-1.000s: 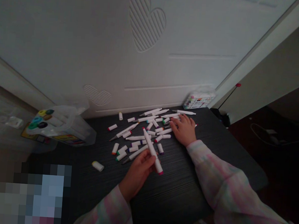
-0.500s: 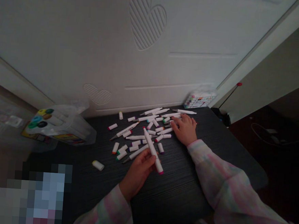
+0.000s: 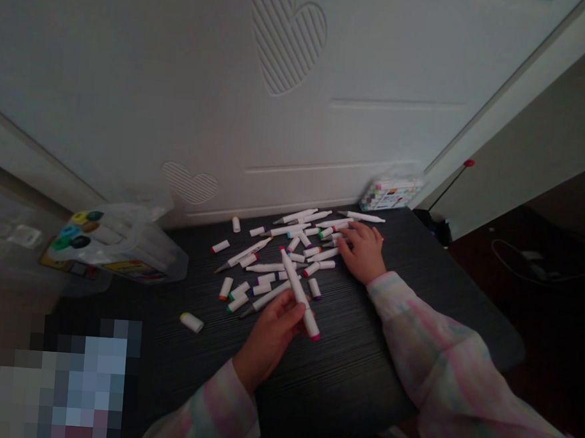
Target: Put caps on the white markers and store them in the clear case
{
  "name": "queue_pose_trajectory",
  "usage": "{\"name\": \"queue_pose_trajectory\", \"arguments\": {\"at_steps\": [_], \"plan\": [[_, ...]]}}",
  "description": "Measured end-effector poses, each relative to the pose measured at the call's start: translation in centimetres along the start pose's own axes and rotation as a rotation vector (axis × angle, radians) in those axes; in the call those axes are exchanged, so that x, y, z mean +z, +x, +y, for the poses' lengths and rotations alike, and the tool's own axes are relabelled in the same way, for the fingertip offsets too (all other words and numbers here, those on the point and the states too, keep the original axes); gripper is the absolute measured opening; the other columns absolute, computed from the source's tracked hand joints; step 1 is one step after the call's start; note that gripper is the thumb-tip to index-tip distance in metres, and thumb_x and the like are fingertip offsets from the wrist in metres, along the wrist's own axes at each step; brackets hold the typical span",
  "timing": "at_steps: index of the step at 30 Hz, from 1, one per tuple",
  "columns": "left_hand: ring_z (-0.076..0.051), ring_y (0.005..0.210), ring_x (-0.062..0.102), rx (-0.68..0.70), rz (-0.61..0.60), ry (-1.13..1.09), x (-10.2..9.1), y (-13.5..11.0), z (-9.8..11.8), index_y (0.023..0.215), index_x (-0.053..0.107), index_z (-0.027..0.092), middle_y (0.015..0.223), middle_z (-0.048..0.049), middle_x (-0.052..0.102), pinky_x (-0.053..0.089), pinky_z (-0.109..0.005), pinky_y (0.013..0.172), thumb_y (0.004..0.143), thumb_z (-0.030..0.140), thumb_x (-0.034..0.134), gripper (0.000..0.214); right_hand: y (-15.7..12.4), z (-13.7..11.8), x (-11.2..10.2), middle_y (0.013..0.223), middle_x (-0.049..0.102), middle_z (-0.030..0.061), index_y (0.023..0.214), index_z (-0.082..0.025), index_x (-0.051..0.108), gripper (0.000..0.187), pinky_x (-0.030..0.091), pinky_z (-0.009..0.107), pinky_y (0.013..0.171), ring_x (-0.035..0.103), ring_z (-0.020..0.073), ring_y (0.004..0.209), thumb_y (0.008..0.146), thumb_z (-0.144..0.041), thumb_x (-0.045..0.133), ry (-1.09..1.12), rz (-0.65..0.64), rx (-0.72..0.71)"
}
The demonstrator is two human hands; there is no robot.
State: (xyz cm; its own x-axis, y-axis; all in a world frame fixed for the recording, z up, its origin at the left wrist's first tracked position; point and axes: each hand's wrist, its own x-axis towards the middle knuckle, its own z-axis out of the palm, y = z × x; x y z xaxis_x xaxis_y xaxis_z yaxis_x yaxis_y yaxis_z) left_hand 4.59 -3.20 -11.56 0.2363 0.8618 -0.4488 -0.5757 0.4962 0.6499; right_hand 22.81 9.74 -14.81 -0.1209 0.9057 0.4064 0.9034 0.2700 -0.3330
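My left hand (image 3: 275,328) is closed around a white marker (image 3: 295,289) with a pink end cap, which it holds at a slant above the table, far tip pointing away from me. My right hand (image 3: 365,254) rests over the right side of the pile, fingers spread and bent downward among the markers; what lies under the palm is hidden. A small red end peeks out beside its fingers. Uncapped white markers (image 3: 247,254) and loose caps with coloured ends lie scattered ahead of both hands. One cap with a yellow end (image 3: 192,323) lies apart at the left.
A clear plastic case of markers (image 3: 145,249) stands at the left of the dark table (image 3: 352,370). Another packed marker box (image 3: 392,191) sits at the back right corner, against a white panel (image 3: 383,65) with heart reliefs. A blurred patch covers the lower left.
My right hand has shifted very slightly at the edge of the pile. My left hand keeps the same marker in nearly the same position.
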Motion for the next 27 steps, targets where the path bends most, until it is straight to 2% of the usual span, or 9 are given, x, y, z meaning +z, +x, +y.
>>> {"name": "queue_pose_trajectory", "arguments": {"at_steps": [9, 12, 15, 16, 18, 20, 23, 27], "plan": [[-0.01, 0.065, 0.049, 0.02, -0.021, 0.009, -0.1, -0.1, 0.0, 0.087, 0.057, 0.014, 0.074, -0.0007, 0.053, 0.043, -0.024, 0.061, 0.07, 0.022, 0.063, 0.02, 0.2, -0.1, -0.7, 0.103, 0.061, 0.0094, 0.094, -0.018, 0.063, 0.026, 0.018, 0.046, 0.1, 0.048, 0.0228, 0.105, 0.077, -0.026, 0.045, 0.234, 0.034, 0.017], [-0.01, 0.065, 0.049, 0.019, -0.027, 0.006, -0.1, -0.1, -0.1, 0.086, 0.056, 0.014, 0.073, -0.0006, 0.053, 0.043, -0.024, 0.06, 0.07, 0.023, 0.062, 0.019, 0.1, -0.2, -1.4, 0.106, 0.059, 0.0113, 0.094, -0.016, 0.062, 0.026, 0.029, 0.045, 0.096, 0.049, 0.0229, 0.106, 0.075, -0.028, 0.048, 0.392, 0.086, 0.062], [-0.01, 0.064, 0.05, 0.02, -0.03, -0.004, -0.2, 0.0, -0.1, 0.084, 0.056, 0.014, 0.072, -0.0009, 0.053, 0.043, -0.024, 0.06, 0.068, 0.024, 0.064, 0.021, -0.3, -1.1, -2.2, 0.096, 0.062, 0.0081, 0.096, -0.017, 0.058, 0.025, 0.045, 0.039, 0.083, 0.057, 0.0188, 0.092, 0.079, -0.03, 0.045, 0.606, 0.096, 0.142], [-0.01, 0.064, 0.05, 0.019, -0.031, -0.006, -0.2, 0.1, -0.1, 0.084, 0.056, 0.014, 0.072, -0.0011, 0.053, 0.043, -0.024, 0.059, 0.067, 0.024, 0.065, 0.021, -0.5, -1.5, -2.5, 0.089, 0.063, 0.0049, 0.095, -0.019, 0.057, 0.022, 0.049, 0.035, 0.079, 0.06, 0.0161, 0.086, 0.08, -0.029, 0.045, 0.745, 0.067, 0.2], [-0.011, 0.064, 0.05, 0.02, -0.036, -0.008, -0.2, 0.1, -0.1, 0.084, 0.056, 0.013, 0.072, -0.0014, 0.053, 0.043, -0.024, 0.059, 0.067, 0.025, 0.065, 0.022, -0.9, -2.5, -3.1, 0.079, 0.064, -0.0008, 0.083, -0.02, 0.059, 0.009, 0.051, 0.026, 0.077, 0.061, 0.0107, 0.08, 0.075, -0.023, 0.055, 1.328, -0.061, 0.483], [-0.011, 0.064, 0.05, 0.022, -0.039, -0.004, -0.1, 0.1, -0.1, 0.083, 0.056, 0.013, 0.071, -0.0015, 0.053, 0.043, -0.024, 0.059, 0.068, 0.025, 0.065, 0.021, -1.4, -3.6, -3.5, 0.073, 0.063, -0.0033, 0.075, -0.019, 0.059, 0.007, 0.052, 0.013, 0.069, 0.061, 0.0057, 0.072, 0.07, -0.017, 0.063, 1.728, -0.202, 0.716], [-0.011, 0.065, 0.05, 0.024, -0.031, -0.01, 0.0, 0.0, 0.0, 0.082, 0.056, 0.013, 0.072, -0.0012, 0.053, 0.043, -0.024, 0.059, 0.068, 0.024, 0.064, 0.019, -2.1, -4.9, -3.9, 0.067, 0.063, -0.0034, 0.071, -0.016, 0.059, 0.009, 0.051, 0.005, 0.058, 0.062, 0.0041, 0.067, 0.067, -0.011, 0.064, 1.977, -0.38, 0.905], [-0.01, 0.064, 0.051, 0.013, -0.051, -0.05, -0.2, 0.1, 0.1, 0.08, 0.057, 0.013, 0.071, -0.0009, 0.054, 0.043, -0.024, 0.06, 0.07, 0.022, 0.063, 0.014, -3.3, -6.2, -3.8, 0.063, 0.062, -0.0021, 0.071, -0.013, 0.059, 0.008, 0.052, 0.006, 0.053, 0.063, 0.006, 0.061, 0.065, -0.01, 0.064, 2.044, -0.562, 0.978]]}}
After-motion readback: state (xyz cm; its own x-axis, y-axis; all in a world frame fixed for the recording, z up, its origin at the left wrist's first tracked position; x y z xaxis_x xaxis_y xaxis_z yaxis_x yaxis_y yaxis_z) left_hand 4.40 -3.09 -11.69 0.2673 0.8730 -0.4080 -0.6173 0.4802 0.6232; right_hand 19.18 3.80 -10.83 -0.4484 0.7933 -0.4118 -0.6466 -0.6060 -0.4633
